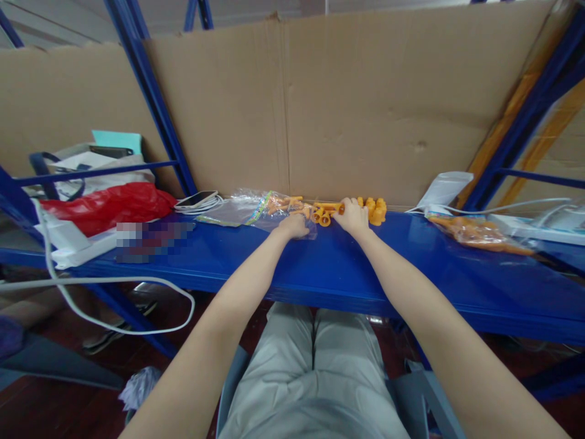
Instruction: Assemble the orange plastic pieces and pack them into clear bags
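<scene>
My left hand (295, 227) is closed on the edge of a see-through zip bag (223, 213), which lies flat on the blue shelf with its mouth toward the middle. Orange plastic parts (286, 204), some of them rod-like, show through the film near that hand. My right hand (354, 216) curls over more orange parts at the back of the shelf, its fingers wrapped on one of them. Orange ring-shaped parts (323, 217) sit between the two hands. A cluster of knobbly orange pieces (377, 211) rests just right of my right hand.
A phone (196, 200) on a coiled white cable, a red plastic bag (114, 207) and a white box (86, 247) stand at left. Another bag of orange parts (482, 233) lies at right. Cardboard (356, 103) walls the back; blue posts (153, 103) rise there. A loose cable (137, 280) hangs in front.
</scene>
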`<state>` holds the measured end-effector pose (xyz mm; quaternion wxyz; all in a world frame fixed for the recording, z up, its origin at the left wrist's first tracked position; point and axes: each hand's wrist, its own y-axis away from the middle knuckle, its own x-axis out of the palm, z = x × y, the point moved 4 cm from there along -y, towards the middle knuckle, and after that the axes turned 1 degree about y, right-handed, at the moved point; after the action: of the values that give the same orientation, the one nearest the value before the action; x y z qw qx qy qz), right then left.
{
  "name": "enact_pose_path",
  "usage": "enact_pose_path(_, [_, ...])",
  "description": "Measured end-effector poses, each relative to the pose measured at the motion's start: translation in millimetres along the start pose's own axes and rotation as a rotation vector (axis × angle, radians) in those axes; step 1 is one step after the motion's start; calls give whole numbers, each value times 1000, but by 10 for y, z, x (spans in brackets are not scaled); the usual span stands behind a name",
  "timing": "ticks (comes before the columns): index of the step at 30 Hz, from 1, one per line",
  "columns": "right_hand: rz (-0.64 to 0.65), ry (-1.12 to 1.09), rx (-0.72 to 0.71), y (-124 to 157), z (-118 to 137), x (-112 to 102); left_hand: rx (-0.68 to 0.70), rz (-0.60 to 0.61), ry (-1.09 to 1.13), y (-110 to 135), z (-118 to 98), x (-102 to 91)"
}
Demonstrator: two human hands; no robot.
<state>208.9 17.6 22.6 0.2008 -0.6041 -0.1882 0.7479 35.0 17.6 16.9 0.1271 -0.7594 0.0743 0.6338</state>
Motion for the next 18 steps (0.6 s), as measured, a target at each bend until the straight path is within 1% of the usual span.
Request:
enact_pose_path(6, [-117,-219,-11,-108,-91,-107,-9,-20,3,-27,21,18])
enact_pose_path(9, [-185,-301,-74,-162,-70,-164,12,-34,7,-55,36,30])
enact_pose_path(11, [-208,-349,-127,-185,-25,-183,17,-45,22,-68,47,36])
enact_pose_path(14, [-175,-441,-176,-192,61,-171,29,-46,55,-68,48,40])
enact_pose_path(18, [-109,-598,-168,-185,108,-126,38,-35,105,-46,28,32])
